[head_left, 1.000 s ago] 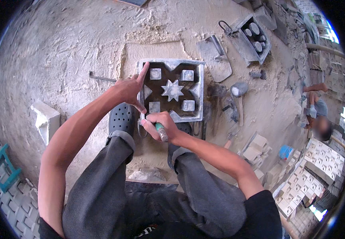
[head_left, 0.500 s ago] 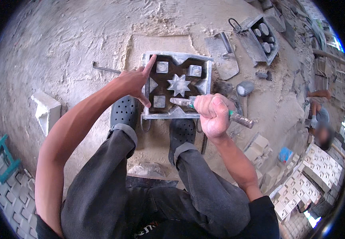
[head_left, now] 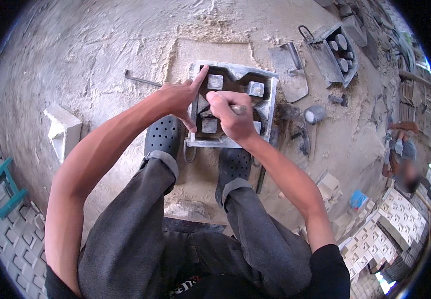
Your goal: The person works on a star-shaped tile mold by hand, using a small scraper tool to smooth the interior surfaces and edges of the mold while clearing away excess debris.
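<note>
On the ground before my feet lies a metal block mould (head_left: 243, 69) with square posts inside and pointed wedges along its walls. My left hand (head_left: 178, 97) rests on its left rim, index finger stretched to the far left corner and thumb at the near left part. My right hand (head_left: 231, 115) is closed in a fist over the mould's middle. It grips a narrow, cement-caked hand tool (head_left: 238, 109), whose handle end shows beside the fist. The tool's tip is low inside the mould, mostly hidden. The fist covers the star-shaped centre post.
A trowel (head_left: 292, 82), a second mould with round posts (head_left: 344, 55) and a mallet (head_left: 315, 114) lie to the right. A metal rod (head_left: 140, 78) and a white block (head_left: 62, 130) are at left. Patterned blocks (head_left: 369, 246) and another person (head_left: 403, 154) are at far right.
My right hand has swung left and away from me, bringing the tool from the mould's near right side to its middle. My left hand keeps its place on the rim. The view has shifted slightly.
</note>
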A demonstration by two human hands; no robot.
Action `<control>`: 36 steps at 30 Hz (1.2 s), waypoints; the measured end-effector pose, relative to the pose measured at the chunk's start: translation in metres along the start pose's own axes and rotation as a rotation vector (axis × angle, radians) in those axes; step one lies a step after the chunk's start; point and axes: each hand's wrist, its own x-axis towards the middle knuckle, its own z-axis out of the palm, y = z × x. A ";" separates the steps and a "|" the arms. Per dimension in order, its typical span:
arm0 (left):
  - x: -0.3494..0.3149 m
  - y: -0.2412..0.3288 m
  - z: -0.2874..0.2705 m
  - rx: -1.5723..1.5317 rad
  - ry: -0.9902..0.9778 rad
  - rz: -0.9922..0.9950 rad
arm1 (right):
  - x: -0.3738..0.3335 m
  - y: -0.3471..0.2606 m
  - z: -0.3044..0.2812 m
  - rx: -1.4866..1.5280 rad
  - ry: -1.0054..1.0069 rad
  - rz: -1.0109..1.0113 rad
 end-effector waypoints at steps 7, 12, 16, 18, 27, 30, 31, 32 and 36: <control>-0.003 0.004 -0.004 -0.005 -0.011 -0.012 | -0.015 0.006 0.018 -0.113 0.182 -0.135; -0.007 0.000 -0.003 -0.018 -0.005 -0.022 | -0.004 0.000 0.020 -0.018 0.183 0.008; -0.005 0.005 -0.006 -0.016 -0.020 -0.027 | -0.015 -0.013 0.014 -0.072 0.175 -0.081; -0.001 0.008 -0.006 -0.011 -0.022 -0.022 | -0.019 0.021 0.012 -0.152 0.203 -0.043; -0.006 0.001 -0.004 -0.026 -0.019 -0.041 | -0.003 -0.026 -0.025 0.449 0.237 -0.089; -0.002 0.005 -0.004 -0.013 -0.019 -0.039 | -0.005 -0.066 -0.053 0.373 0.239 -0.181; -0.002 0.005 -0.004 -0.009 -0.023 -0.041 | -0.005 -0.071 -0.060 0.370 0.293 -0.154; -0.002 0.004 -0.003 -0.020 -0.021 -0.035 | -0.006 -0.072 -0.063 0.314 0.319 -0.162; -0.002 0.003 -0.003 -0.032 -0.016 -0.030 | -0.019 -0.055 -0.084 0.259 0.257 -0.181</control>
